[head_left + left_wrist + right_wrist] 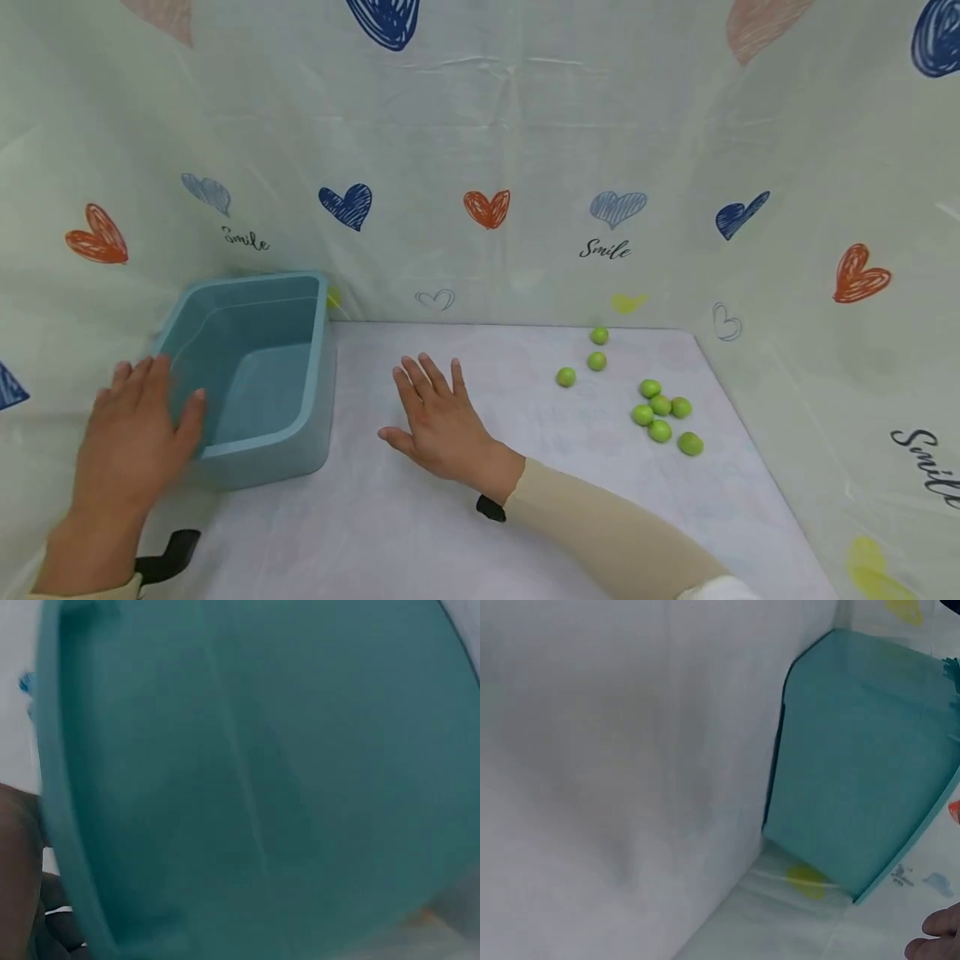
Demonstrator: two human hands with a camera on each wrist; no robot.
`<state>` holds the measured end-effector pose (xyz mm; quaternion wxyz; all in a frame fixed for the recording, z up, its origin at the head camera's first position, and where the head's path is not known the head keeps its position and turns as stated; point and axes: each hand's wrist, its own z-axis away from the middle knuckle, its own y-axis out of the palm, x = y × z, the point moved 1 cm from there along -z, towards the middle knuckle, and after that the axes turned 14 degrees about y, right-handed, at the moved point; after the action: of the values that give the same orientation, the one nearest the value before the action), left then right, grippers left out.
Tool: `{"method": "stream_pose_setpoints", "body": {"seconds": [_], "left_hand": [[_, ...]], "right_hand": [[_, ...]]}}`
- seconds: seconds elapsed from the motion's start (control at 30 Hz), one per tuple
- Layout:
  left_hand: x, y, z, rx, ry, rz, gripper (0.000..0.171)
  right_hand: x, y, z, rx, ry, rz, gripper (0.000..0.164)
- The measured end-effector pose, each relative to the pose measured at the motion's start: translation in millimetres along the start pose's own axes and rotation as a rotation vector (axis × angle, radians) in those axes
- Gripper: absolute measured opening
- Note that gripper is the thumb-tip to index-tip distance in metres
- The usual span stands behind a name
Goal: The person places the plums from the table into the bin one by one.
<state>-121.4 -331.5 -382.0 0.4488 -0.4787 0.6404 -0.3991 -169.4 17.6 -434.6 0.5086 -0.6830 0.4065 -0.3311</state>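
A blue-grey plastic bin (pixel 320 429) stands at the left of the white table, its inside bare in the head view. My left hand (pixel 135 437) is at the bin's near left side, fingers straight and thumb spread, overlapping the rim there. The left wrist view is mostly filled by the bin's wall (pixel 255 787). Palm down over the middle of the table, my right hand (pixel 442 425) has its fingers spread and holds nothing. In the right wrist view its fingertips (pixel 936 941) show at the lower right, apart from the bin (pixel 862 757).
Several small round green fruits (pixel 660 431) lie loose on the right side of the table (pixel 480 350). A pale curtain (pixel 525 125) printed with hearts and "Smile" hangs behind the table and down both sides.
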Motion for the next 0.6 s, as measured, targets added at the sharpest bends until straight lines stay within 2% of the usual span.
{"method": "stream_pose_setpoints", "body": {"seconds": [0.1, 0.27, 0.4, 0.6], "left_hand": [[21.4, 0.4, 2.9, 0.081, -0.09, -0.02, 0.085], [35.2, 7.5, 4.4, 0.195, -0.167, 0.028, 0.102], [37.5, 11.9, 3.2, 0.251, -0.153, 0.031, 0.111], [32.1, 15.9, -1.4, 0.305, -0.104, 0.027, 0.118]], "right_hand": [[14, -1, -5, 0.0, -0.034, 0.0, 0.082], [28, -2, -8, 0.026, -0.044, -0.016, 0.083], [32, -3, -8, 0.055, -0.043, -0.018, 0.082], [32, -4, -9, 0.045, -0.035, -0.006, 0.081]]}}
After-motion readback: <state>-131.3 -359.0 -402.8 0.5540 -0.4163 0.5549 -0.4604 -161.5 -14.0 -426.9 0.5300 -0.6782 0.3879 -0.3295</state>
